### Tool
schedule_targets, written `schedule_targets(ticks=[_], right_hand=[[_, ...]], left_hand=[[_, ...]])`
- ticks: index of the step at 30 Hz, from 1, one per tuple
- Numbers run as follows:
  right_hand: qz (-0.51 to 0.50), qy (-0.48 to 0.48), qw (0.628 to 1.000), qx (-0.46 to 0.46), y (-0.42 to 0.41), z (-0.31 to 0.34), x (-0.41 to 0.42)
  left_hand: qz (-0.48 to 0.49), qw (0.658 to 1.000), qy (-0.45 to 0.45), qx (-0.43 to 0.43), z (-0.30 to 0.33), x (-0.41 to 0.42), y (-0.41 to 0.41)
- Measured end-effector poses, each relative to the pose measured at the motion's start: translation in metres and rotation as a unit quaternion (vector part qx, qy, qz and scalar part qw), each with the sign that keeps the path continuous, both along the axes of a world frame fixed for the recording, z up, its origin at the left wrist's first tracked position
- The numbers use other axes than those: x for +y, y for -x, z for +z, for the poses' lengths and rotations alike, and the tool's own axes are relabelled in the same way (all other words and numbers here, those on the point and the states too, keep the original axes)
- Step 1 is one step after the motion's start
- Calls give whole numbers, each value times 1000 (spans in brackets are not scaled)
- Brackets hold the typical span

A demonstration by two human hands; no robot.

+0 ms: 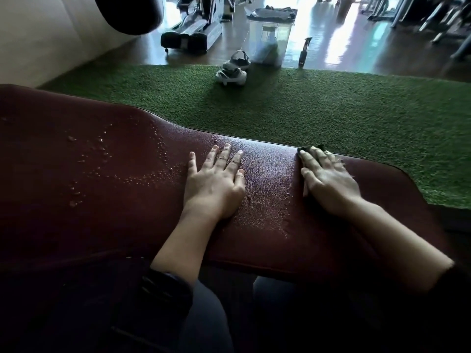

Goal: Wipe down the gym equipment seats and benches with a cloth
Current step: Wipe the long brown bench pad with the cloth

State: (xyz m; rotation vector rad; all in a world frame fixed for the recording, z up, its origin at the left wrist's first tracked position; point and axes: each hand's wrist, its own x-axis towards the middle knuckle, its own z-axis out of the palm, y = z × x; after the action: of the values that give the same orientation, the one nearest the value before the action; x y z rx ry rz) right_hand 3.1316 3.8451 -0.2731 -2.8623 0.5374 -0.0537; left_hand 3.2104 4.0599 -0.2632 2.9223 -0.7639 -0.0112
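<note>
A person leans over a dark red padded surface (107, 200) that runs across the middle of the frame, both forearms reaching forward from the bottom edge. The left hand (215, 179) lies flat at centre frame, palm down, fingers straight and slightly spread, holding nothing. The right hand (328, 178), at centre right, presses palm-down with straight fingers on a dark cloth (305, 150), of which only a corner shows past the fingertips at the surface's far edge. Water droplets (102, 149) bead on the padding at centre left of the frame. Beyond lies green artificial turf (331, 105). In the upper centre, a pair of sandals (233, 70) sits at the turf's far edge, with a clear plastic bin (270, 39) and a dark spray bottle (303, 53) on the floor behind.
</note>
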Motion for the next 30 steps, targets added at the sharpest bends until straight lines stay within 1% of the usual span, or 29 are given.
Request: schedule_targets(ticks=[4,6,8,9,11,13,15,17,19,22,24,26,28,30], right_hand=[[56,40,997,-22,-25,-2,51],[87,33,995,-27,-52,4,56],[101,7,995,-13,-74,9,39],[92,-6,996,-3,-82,10,25],[38,-28,999,17,-85,9,-6],[-6,-30,999,25,-70,6,-25],[-14,-22,1000,16,-43,4,-22],[-19,-10,1000,4,-17,2,1],[-16,10,1000,-6,-5,1,32],[37,24,999,-28,-25,1,58],[74,2,997,-18,-51,5,53],[74,-37,997,-4,-67,8,41],[55,-65,996,-27,-69,8,32],[47,-72,994,-66,-58,8,31]], left_hand=[[0,1000,-1,-5,0,-1,1],[1,1000,-3,-7,0,-1,1],[0,1000,-1,-6,-1,1,1],[0,1000,2,-6,-1,1,1],[-1,1000,4,-2,-1,2,1],[-1,1000,6,0,-1,2,1],[-1,1000,6,-2,-1,1,1],[0,1000,6,-3,-1,0,0],[1,1000,6,-4,-1,-1,-1],[2,1000,1,-5,-1,-1,1],[3,1000,-3,-6,0,-1,1],[4,1000,-4,-2,0,-1,1],[2,1000,-2,1,1,0,1],[1,1000,0,3,1,0,1]])
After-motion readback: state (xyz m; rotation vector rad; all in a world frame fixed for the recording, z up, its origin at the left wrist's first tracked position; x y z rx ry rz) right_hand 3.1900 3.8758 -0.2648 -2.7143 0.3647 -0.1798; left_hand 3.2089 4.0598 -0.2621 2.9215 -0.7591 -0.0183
